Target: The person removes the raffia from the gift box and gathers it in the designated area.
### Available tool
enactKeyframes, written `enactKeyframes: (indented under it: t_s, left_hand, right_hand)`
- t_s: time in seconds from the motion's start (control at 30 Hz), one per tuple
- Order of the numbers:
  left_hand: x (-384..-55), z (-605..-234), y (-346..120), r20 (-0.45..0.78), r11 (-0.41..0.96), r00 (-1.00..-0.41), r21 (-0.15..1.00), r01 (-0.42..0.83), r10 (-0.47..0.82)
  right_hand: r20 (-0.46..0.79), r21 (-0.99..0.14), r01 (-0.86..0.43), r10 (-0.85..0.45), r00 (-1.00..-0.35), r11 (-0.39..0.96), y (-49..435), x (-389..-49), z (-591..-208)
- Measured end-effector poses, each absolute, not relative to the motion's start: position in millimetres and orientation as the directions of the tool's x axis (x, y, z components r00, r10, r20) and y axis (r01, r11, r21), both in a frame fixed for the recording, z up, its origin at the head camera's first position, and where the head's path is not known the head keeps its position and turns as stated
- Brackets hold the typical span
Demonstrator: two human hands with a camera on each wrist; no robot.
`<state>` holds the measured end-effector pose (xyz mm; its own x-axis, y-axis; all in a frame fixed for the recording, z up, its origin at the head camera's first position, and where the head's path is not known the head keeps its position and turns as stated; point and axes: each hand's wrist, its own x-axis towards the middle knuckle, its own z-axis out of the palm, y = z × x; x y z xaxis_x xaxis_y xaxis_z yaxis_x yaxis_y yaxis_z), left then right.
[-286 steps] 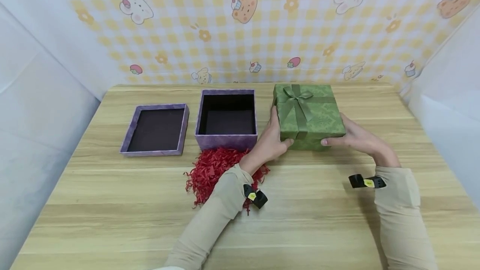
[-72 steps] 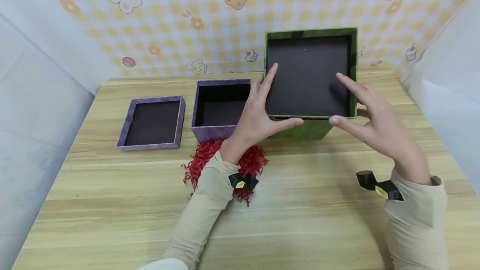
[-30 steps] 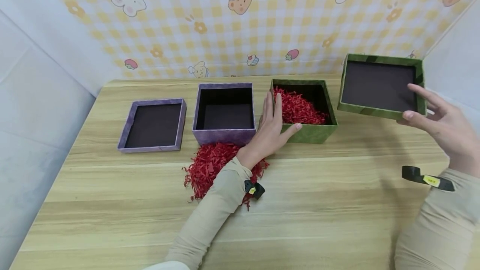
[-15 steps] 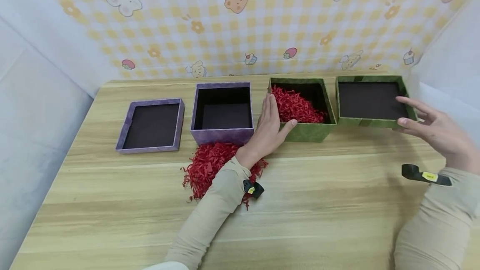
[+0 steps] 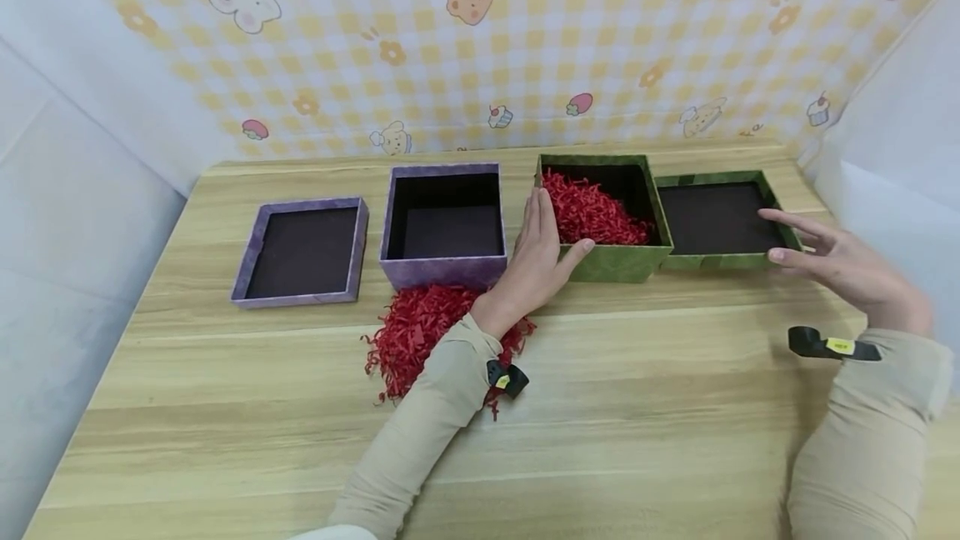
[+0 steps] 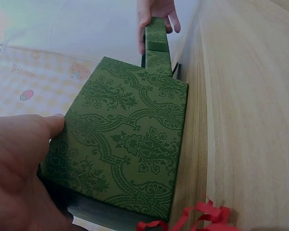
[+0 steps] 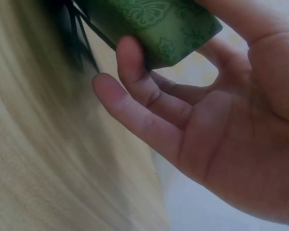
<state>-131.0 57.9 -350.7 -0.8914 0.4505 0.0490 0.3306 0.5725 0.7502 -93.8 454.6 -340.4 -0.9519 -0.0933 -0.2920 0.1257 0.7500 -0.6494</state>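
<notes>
The green patterned gift box point(image 5: 618, 265) stands lidless, with red shredded paper point(image 5: 596, 211) filling its left part. My left hand point(image 5: 534, 261) rests against the box's left side, fingers straight and thumb along the front wall. Its thumb lies at the edge of the box front in the left wrist view. With my right hand point(image 5: 847, 265) I hold the upturned green lid point(image 5: 712, 260) by its right edge, thumb outside and forefinger over the dark inside. The lid sits low, close beside the box. Dark ribbon ends point(image 7: 79, 29) hang beneath it in the right wrist view.
An open purple box point(image 5: 446, 273) with a dark inside stands left of the green one. Its upturned purple lid point(image 5: 300, 301) lies farther left. In front of the purple box is a heap of red shredded paper point(image 5: 420, 336), partly under my left forearm. A patterned cloth point(image 5: 517, 40) hangs behind the table.
The green lid was lifted off the box, turned inside up and carried right. Over the last second it came down and moved left beside the box. My left hand stayed on the box.
</notes>
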Motion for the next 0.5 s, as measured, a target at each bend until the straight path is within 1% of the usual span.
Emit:
enactKeyframes:
  t_s: [0.07,0.2,0.3,0.43,0.5]
  left_hand:
    - [-131.1,-351.0,57.8,0.048,0.576,-0.89,0.746,0.335,0.454]
    - [-131.1,-350.9,57.7,0.042,0.572,-0.887,0.75,0.331,0.459]
    - [-130.9,-350.3,57.3,0.038,0.574,-0.888,0.75,0.328,0.459]
    - [-130.7,-350.0,56.7,0.038,0.58,-0.888,0.744,0.332,0.459]
    - [-130.8,-350.2,56.4,0.036,0.58,-0.888,0.745,0.33,0.459]
  right_hand:
    - [-0.3,-0.656,0.116,-0.117,-0.947,0.746,455.5,-94.7,-343.2]
    - [-0.37,-0.678,0.165,-0.139,-0.919,0.717,455.6,-95.8,-347.0]
    - [-0.418,-0.667,0.191,-0.149,-0.896,0.721,454.5,-96.8,-348.0]
    - [-0.42,-0.635,0.173,-0.148,-0.896,0.753,453.3,-97.8,-349.1]
    - [-0.428,-0.637,0.183,-0.146,-0.892,0.749,453.1,-98.4,-349.1]
